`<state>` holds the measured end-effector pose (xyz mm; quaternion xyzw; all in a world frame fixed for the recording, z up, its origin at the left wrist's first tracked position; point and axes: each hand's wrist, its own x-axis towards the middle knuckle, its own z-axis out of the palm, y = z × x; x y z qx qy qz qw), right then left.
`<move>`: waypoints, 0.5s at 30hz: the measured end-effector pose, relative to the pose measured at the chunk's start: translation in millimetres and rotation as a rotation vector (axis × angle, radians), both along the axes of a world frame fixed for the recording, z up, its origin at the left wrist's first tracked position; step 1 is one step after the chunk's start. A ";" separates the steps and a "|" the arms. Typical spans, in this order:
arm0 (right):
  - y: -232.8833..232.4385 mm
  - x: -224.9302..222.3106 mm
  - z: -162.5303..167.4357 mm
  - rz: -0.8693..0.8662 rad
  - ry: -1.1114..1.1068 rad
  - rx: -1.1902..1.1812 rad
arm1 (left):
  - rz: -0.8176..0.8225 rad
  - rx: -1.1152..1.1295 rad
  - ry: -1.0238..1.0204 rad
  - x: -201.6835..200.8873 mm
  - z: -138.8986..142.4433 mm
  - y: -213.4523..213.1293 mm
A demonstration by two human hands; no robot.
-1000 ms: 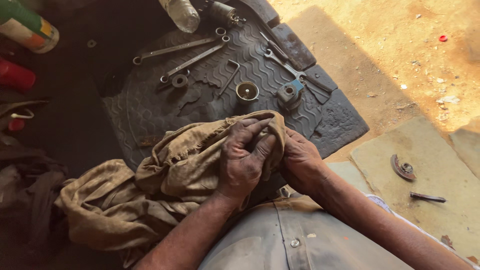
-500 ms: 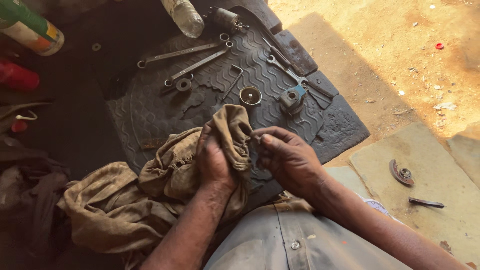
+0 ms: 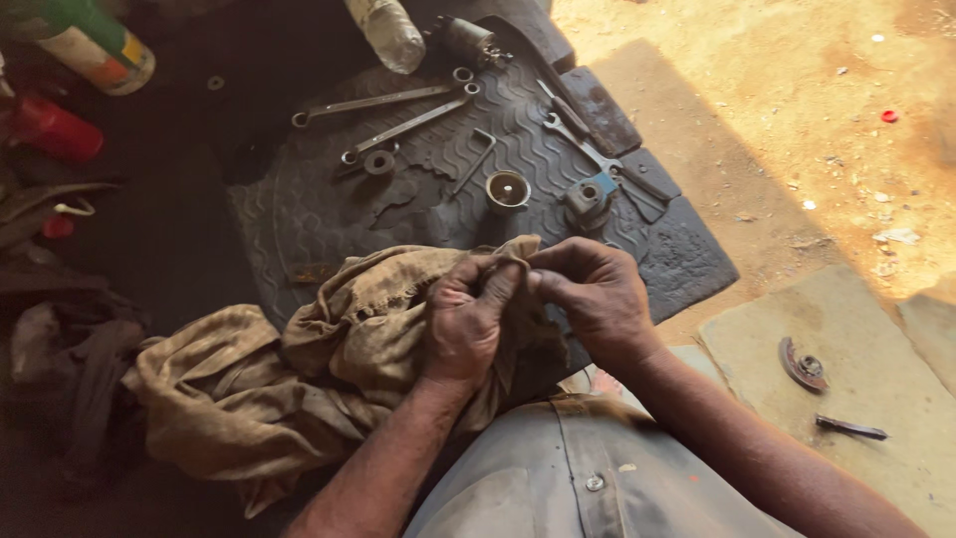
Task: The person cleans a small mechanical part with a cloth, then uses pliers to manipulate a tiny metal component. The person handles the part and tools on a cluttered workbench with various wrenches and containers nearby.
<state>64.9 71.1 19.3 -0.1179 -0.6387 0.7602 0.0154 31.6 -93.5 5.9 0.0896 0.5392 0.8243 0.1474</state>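
Left hand (image 3: 466, 324): closing its fingers around a fold of the crumpled, grimy tan cloth rag (image 3: 299, 379).
Right hand (image 3: 588, 294): pinching the same fold's edge, fingertips meeting the left's.
Rag: trailing leftward from both hands, lying over the black ribbed rubber mat (image 3: 329, 214).
Nearer hand: left, wrapped deeper.
Beyond: small round metal cup (image 3: 507, 188).

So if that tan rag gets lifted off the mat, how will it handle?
Likely floppy: the rag lies in deep crumpled folds and bunches inside the left hand and right hand. Probably light, draping and trailing. Its loose folds could snag nearby tools.
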 end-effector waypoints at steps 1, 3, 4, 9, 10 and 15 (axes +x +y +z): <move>1.3 0.9 2.1 0.016 0.063 0.128 | 0.012 -0.010 -0.059 -0.3 -3.0 2.5; 1.2 2.5 7.3 0.065 0.190 0.381 | 0.069 -0.090 -0.012 -1.1 -10.6 8.5; 2.0 2.0 10.5 0.079 0.180 0.424 | 0.111 -0.136 0.014 -2.1 -14.9 9.7; 6.3 -8.3 20.9 0.102 0.118 0.582 | 0.204 -0.112 0.049 -9.3 -33.6 19.2; 9.7 -9.6 21.0 0.108 0.185 0.611 | 0.220 -0.156 0.079 -10.2 -36.4 21.5; 19.6 -15.4 12.6 0.146 0.371 0.770 | 0.210 -0.230 0.054 -11.3 -36.9 18.5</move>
